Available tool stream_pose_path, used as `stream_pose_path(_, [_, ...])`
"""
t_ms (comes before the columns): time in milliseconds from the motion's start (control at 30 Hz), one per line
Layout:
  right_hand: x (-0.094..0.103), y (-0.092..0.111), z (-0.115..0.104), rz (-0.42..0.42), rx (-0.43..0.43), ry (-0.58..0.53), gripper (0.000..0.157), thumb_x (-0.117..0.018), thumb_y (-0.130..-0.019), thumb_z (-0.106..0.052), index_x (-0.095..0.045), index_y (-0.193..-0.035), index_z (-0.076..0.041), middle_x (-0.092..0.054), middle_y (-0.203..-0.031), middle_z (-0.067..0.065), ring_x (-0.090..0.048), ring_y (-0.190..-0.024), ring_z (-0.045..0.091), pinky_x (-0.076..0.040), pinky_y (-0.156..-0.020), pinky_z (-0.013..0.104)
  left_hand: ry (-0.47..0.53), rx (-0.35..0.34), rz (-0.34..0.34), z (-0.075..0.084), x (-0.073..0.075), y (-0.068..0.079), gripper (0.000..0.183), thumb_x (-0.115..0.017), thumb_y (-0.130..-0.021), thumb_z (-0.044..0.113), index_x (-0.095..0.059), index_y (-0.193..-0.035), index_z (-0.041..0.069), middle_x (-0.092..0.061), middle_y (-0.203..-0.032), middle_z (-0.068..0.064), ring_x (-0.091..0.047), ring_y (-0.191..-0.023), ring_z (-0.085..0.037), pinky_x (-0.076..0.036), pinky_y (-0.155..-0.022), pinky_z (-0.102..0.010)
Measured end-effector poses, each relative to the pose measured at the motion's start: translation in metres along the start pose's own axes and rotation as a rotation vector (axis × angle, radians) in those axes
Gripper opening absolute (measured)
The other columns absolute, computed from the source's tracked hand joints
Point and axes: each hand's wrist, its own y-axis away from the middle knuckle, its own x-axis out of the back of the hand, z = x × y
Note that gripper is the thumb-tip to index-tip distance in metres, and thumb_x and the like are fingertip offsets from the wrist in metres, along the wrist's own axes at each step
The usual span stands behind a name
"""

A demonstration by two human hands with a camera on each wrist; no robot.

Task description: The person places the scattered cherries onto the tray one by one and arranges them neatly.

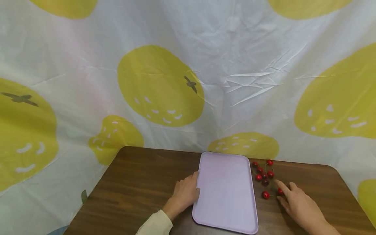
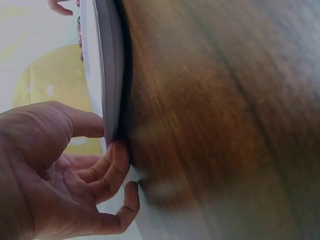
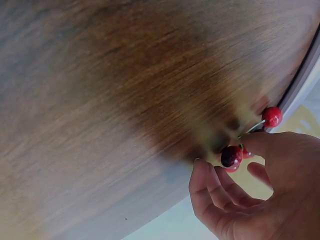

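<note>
Head view: a cherry [image 1: 280, 191] lies within the curve of the right hand [image 1: 302, 205], whose thumb and index finger stand spread on either side of it; whether they touch it I cannot tell. A second cherry [image 1: 265, 195] lies on the table just beside that hand, toward the tray, and in the right wrist view a green stem [image 3: 254, 126] runs from a bright red cherry [image 3: 272, 116] to the thumb. Farther back sits a close cluster of cherries [image 1: 264, 175], some bright red and some almost black, a few with thin stems showing. All of this fruit is to the right of a pale lilac tray [image 1: 224, 189] with rounded corners and a low rim — a bare surface, its long sides running away from the person. The left hand [image 1: 185, 194] pinches the tray's left edge, thumb against the rim and fingers curled in at the side; a pale sleeve [image 1: 157, 222] covers that wrist. Beneath everything is the dark wood-grained table [image 1: 141, 182], and behind it hangs a whitish cloth [image 1: 249, 81] printed with big yellow fruit shapes.
</note>
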Motion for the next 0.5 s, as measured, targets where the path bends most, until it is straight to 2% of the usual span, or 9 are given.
stream_pose_path(133, [-0.0019,-0.0002,-0.0004,0.042,0.028,0.000,0.061,-0.091,-0.079,-0.010,-0.064,-0.134,-0.012,-0.059,-0.088,0.007,-0.062,-0.067,0.020,-0.051,-0.053,0.040,-0.007,-0.003,0.010,-0.0005,-0.0005,0.0010,0.051,-0.074,-0.089,0.014,-0.059,-0.137,0.008,-0.076,-0.107,-0.014,-0.074,-0.084,-0.039,-0.053,-0.063,-0.049])
stream_pose_path(300, [-0.0044,0.0001,0.0004,0.052,0.035,-0.009,0.052,-0.089,-0.078,-0.005,-0.067,-0.125,-0.009,-0.063,-0.089,0.007,-0.068,-0.073,0.027,-0.055,-0.058,0.046,-0.028,0.022,-0.016,0.0016,-0.0018,0.0016,0.047,-0.072,-0.090,0.015,-0.058,-0.135,0.011,-0.074,-0.107,-0.012,-0.073,-0.081,-0.038,-0.052,-0.063,-0.049])
stream_pose_path(500, [-0.0065,0.0010,-0.0003,0.076,0.061,0.000,0.043,-0.090,-0.076,-0.004,-0.070,-0.115,-0.005,-0.067,-0.088,0.004,-0.070,-0.074,0.026,-0.057,-0.060,0.044,-0.056,0.061,-0.056,0.0064,-0.0040,-0.0009,0.049,-0.071,-0.093,0.016,-0.055,-0.140,0.013,-0.074,-0.116,-0.010,-0.074,-0.087,-0.037,-0.054,-0.073,-0.054])
